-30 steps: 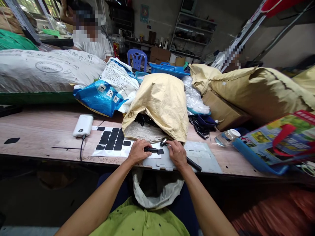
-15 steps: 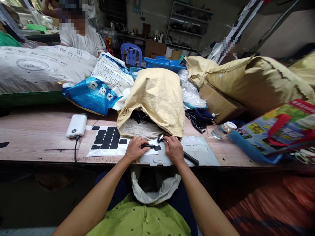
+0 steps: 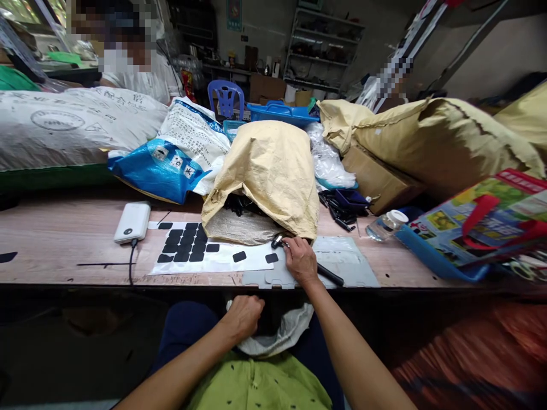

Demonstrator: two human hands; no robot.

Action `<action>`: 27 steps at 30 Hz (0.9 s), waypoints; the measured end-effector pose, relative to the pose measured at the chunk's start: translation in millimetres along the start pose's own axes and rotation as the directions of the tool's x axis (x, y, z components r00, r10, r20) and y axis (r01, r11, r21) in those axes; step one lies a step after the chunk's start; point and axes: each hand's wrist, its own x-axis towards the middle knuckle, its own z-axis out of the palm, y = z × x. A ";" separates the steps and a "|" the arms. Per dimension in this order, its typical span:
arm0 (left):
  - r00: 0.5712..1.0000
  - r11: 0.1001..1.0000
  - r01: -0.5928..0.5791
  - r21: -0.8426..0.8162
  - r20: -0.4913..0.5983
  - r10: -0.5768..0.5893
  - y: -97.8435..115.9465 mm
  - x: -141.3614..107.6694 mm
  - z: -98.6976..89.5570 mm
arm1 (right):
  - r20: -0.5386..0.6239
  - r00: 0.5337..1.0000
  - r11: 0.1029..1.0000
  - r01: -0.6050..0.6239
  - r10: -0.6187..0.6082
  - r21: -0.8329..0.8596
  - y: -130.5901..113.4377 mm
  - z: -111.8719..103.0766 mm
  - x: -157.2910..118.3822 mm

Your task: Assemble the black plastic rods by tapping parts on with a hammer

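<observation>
My right hand (image 3: 301,259) is closed round the handle of a hammer (image 3: 329,274), its metal head lying by the mouth of a tan sack (image 3: 273,165) on the table. Below the table edge, my left hand (image 3: 245,316) is closed over the open white bag (image 3: 282,337) on my lap; what it holds, if anything, is hidden. On a white sheet (image 3: 222,263) to the left of the hammer lie several black rounded patches (image 3: 184,249). Black pieces (image 3: 239,203) show inside the tan sack's mouth.
A white power bank (image 3: 132,222) with a cable lies at left. At right are a clear jar (image 3: 387,225), a blue tray (image 3: 444,256) with a colourful bag, and loose black parts (image 3: 339,210). Large sacks line the back. A person sits at back left.
My left hand has moved from the table down over the lap bag, and the black piece it held is out of sight. A patch it covered now shows. My right hand stays on the hammer.
</observation>
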 end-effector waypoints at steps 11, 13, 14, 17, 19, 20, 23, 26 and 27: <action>0.998 0.934 -0.060 -0.352 -0.012 0.060 -1.9 11.4 -59.5 | 0.003 1.000 1.000 0.006 -0.006 -0.006 0.6 0.3 -0.5; 0.995 0.835 -0.076 -0.544 -0.094 0.030 -15.8 30.4 -95.9 | 0.004 1.000 1.000 0.006 -0.006 -0.014 0.6 0.8 -0.5; 0.986 0.782 -0.039 -0.622 -0.153 -0.072 -25.7 43.4 -113.8 | 0.004 1.000 1.000 0.006 -0.006 -0.016 0.8 1.0 -0.4; 0.744 0.689 0.064 -0.722 -0.426 -0.514 -60.6 88.5 -158.4 | 0.004 1.000 1.000 0.009 -0.009 -0.008 1.7 1.5 -0.3; 0.541 0.637 0.195 -0.746 -0.460 -0.704 -81.2 116.5 -177.5 | -0.001 1.000 1.000 0.009 -0.009 0.004 2.3 1.5 -0.4; 0.488 0.619 0.230 -0.751 -0.461 -0.741 -89.4 128.3 -183.7 | -0.003 1.000 1.000 0.010 -0.009 0.009 2.6 1.4 -0.5; 0.425 0.590 0.299 -0.750 -0.449 -0.786 -104.9 153.7 -192.7 | -0.005 1.000 1.000 0.005 -0.005 0.016 2.8 1.0 -1.0; 0.406 0.564 0.351 -0.747 -0.422 -0.811 -110.4 166.1 -194.2 | 0.001 1.000 1.000 -0.002 0.002 0.025 2.6 0.7 -1.0; 0.407 0.560 0.362 -0.746 -0.414 -0.814 -110.6 167.6 -194.2 | 0.002 1.000 1.000 -0.003 0.003 0.027 2.6 0.6 -1.0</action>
